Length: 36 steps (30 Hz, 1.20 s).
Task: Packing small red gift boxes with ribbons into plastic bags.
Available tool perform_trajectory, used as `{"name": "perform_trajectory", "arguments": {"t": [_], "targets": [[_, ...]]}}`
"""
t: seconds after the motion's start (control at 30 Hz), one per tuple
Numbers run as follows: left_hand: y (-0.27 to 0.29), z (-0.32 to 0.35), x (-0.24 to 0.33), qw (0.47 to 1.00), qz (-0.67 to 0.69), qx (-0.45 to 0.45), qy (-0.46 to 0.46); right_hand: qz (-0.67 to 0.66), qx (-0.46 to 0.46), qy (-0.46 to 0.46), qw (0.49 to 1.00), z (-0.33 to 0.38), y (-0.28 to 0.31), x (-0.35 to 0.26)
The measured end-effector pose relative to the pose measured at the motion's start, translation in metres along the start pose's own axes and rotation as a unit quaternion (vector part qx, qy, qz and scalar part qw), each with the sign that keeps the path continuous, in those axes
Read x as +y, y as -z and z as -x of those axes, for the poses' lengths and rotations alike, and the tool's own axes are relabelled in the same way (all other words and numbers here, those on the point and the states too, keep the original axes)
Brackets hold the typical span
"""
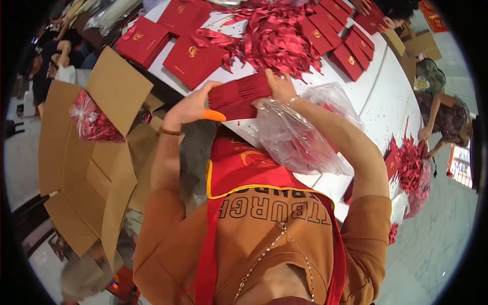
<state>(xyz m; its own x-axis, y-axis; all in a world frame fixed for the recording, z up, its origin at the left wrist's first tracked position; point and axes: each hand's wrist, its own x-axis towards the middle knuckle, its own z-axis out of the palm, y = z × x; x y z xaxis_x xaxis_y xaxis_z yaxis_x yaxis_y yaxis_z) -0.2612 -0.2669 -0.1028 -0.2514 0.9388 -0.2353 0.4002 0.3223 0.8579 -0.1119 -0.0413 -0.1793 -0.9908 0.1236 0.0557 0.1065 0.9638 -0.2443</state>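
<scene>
Between my two hands is a thick stack of dark red flat pouches [240,92], its many layered edges facing up. My left hand [195,105] grips the stack's left end, with an orange cover on the thumb. At the other end my right hand [281,87] is closed on the stack, its fingers partly hidden behind it. A clear plastic bag [290,137] with something red inside lies under my right forearm, against the table edge. Just beyond my hands, a red pouch with a gold emblem [192,60] rests on the white table [325,76].
A heap of red ribbons [279,40] covers the table's middle. Stacked red pouches [351,57] lie right of it, more [143,40] at left. An open cardboard box [84,188] stands at my left, with a bagged red bundle [96,117] on it. Co-workers [445,119] work around the table.
</scene>
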Motion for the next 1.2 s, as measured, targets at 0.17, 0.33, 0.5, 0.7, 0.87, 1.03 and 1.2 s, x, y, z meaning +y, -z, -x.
{"name": "perform_trajectory", "arguments": {"t": [0.17, 0.33, 0.5, 0.7, 0.87, 1.03, 1.2], "targets": [[-0.017, -0.029, 0.036, 0.936, -0.35, -0.005, -0.033, 0.0, -0.067, -0.084, 0.994, -0.009, 0.021, -0.027], [-0.054, -0.049, 0.037, 0.867, -0.464, 0.141, -0.113, -0.062, -0.104, -0.14, 0.983, -0.006, 0.027, -0.031], [-0.065, -0.048, 0.034, 0.875, -0.445, 0.129, -0.14, -0.136, -0.096, -0.19, 0.968, 0.012, 0.067, -0.042], [-0.053, -0.047, 0.043, 0.889, -0.446, 0.043, -0.093, -0.249, -0.222, -0.096, 0.938, 0.109, 0.179, -0.096], [-0.001, -0.048, 0.104, 0.884, -0.426, 0.144, -0.128, -0.175, -0.195, -0.046, 0.964, 0.168, 0.173, -0.104], [0.081, -0.023, 0.181, 0.941, -0.2, 0.195, -0.193, 0.019, 0.091, -0.028, 0.995, 0.183, 0.206, -0.104], [0.075, -0.034, 0.207, 0.963, 0.141, 0.064, -0.222, 0.069, 0.237, -0.259, 0.934, 0.22, 0.17, -0.058]]}}
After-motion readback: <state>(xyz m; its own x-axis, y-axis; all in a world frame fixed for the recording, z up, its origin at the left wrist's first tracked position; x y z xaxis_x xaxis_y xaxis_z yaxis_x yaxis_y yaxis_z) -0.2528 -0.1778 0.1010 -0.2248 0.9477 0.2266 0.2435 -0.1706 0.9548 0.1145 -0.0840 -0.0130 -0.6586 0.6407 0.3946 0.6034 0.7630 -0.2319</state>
